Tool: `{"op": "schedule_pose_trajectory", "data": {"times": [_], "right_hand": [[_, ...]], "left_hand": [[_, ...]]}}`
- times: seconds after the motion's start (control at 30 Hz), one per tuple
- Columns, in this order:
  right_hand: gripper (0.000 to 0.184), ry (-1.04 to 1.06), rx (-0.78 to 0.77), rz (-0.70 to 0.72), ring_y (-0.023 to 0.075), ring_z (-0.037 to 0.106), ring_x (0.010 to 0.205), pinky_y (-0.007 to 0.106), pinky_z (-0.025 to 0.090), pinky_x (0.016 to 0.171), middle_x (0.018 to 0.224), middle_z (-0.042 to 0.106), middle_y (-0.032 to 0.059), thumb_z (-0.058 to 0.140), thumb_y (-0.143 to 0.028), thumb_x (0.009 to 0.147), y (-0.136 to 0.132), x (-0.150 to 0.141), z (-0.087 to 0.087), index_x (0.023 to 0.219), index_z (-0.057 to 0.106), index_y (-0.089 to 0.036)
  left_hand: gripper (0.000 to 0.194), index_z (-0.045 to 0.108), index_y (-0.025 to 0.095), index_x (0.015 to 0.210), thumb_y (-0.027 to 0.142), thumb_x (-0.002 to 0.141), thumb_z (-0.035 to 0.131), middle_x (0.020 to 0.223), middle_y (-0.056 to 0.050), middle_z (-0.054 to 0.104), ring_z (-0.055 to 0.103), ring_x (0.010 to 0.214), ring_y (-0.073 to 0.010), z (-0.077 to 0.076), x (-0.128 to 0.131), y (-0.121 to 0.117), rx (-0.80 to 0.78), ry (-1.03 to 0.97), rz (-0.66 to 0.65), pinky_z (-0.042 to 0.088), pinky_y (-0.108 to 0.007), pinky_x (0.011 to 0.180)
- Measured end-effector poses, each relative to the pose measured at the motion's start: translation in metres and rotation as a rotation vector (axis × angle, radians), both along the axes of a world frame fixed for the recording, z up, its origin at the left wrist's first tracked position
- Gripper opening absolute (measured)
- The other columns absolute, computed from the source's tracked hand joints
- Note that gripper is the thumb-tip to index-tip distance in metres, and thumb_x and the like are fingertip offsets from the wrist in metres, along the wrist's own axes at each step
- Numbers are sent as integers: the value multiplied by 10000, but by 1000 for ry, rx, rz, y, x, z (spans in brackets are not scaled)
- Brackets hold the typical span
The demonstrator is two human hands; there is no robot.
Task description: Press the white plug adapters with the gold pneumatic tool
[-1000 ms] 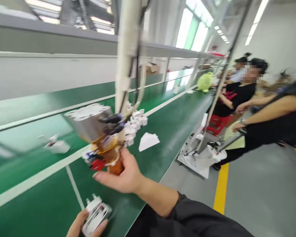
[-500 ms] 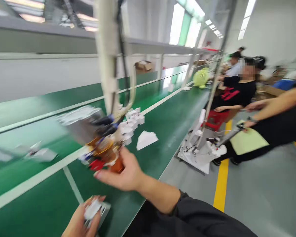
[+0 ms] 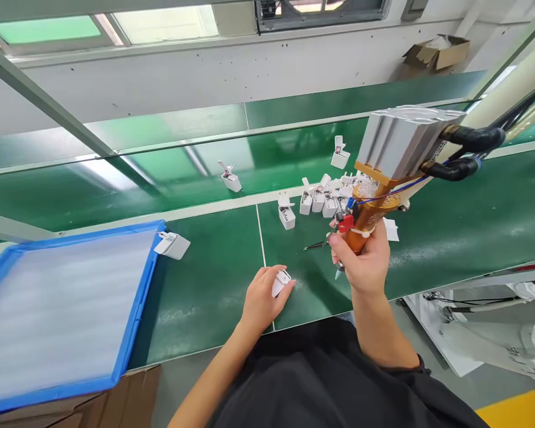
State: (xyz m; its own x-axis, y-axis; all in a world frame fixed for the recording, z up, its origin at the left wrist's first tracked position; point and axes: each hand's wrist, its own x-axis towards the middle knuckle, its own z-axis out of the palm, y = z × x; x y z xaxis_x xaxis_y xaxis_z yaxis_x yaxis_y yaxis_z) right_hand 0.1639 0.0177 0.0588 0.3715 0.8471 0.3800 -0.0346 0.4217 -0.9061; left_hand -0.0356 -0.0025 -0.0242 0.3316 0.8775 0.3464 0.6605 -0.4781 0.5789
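My left hand (image 3: 259, 302) is closed around a small white plastic housing (image 3: 280, 283) at the near edge of the green bench. To the right, my right hand (image 3: 366, 260) grips the orange body of a glue dispensing gun (image 3: 374, 208). A silver finned block tops the gun, and black hoses run from it to the upper right. Its thin nozzle (image 3: 337, 274) points down above the bench, apart from the held housing. Beyond the gun stands a cluster of white housings (image 3: 318, 201) with raised lids. A slim dark tool (image 3: 314, 245) lies near my right fingers.
A blue-rimmed tray (image 3: 139, 303) with a white liner is at the left, and a white housing (image 3: 175, 246) rests by its rim. More housings stand farther back, one (image 3: 230, 181) at centre. A cardboard box (image 3: 437, 56) sits at the back right. White floor equipment (image 3: 485, 333) is at lower right.
My view has swung left from along the line to face the bench, bringing the blue tray into sight. Both hands still hold the same things; the gun and housing appear farther right in view.
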Motion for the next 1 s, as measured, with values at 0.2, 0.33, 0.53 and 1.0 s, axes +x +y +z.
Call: {"op": "schedule_pose_trajectory", "data": {"times": [0.2, 0.33, 0.53, 1.0], "right_hand": [[339, 23, 13, -30, 69, 463, 443, 214, 404, 388, 722, 606, -59, 759, -257, 774, 2, 1, 0, 1036, 543, -267], [328, 36, -25, -51, 72, 489, 417, 218, 413, 372, 702, 628, -55, 786, -264, 748, -3, -1, 2, 952, 529, -248], [380, 94, -58, -91, 88, 537, 432, 229, 429, 364, 773, 707, -5, 844, -237, 681, -9, -1, 3, 950, 577, -211], [360, 100, -139, -60, 108, 541, 452, 249, 437, 390, 738, 701, 20, 844, -272, 689, -11, 3, -1, 943, 595, -221]], "left_hand": [[238, 610, 201, 1118, 380, 970, 560, 927, -53, 714, 677, 828, -206, -4, -2, 2, -35, 167, 17, 544, -299, 731], [335, 573, 214, 1222, 424, 961, 569, 993, -63, 706, 675, 899, -225, 0, -11, -1, -65, 377, -38, 533, -305, 761], [307, 615, 153, 1131, 399, 951, 579, 955, -127, 690, 649, 952, -281, 13, -77, 42, 113, 507, 317, 498, -397, 871], [829, 350, 42, 1489, 498, 865, 649, 1603, -315, 217, 150, 1520, -449, 43, -177, 109, 222, 403, 640, 194, -631, 1195]]}}
